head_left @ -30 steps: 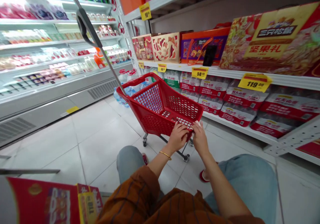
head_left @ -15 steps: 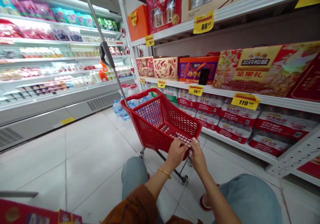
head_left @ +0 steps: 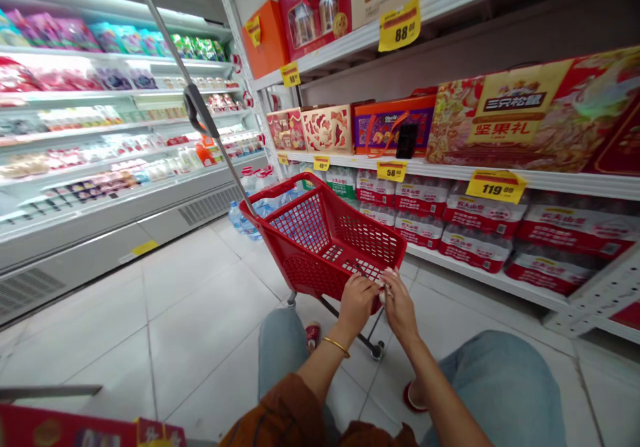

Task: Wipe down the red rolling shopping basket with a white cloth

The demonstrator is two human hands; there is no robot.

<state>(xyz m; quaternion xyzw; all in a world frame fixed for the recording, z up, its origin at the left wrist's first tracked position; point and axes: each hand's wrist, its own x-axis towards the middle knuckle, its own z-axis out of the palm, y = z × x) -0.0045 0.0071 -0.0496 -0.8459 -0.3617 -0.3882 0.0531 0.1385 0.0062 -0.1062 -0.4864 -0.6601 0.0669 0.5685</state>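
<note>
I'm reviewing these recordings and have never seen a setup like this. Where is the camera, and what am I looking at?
There's no machine: a person wears one camera on the head, looking forward and down. The left hand, with a gold bracelet on its wrist, and the right hand meet at the near end of a red cart. A small whitish bit shows between their fingertips, too small to name. On the shelf beyond stand gift boxes; below are packs of bottles. A refrigerated case lines the left.

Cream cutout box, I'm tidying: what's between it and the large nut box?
Head view: an orange-purple box, with a black object in front.
</note>
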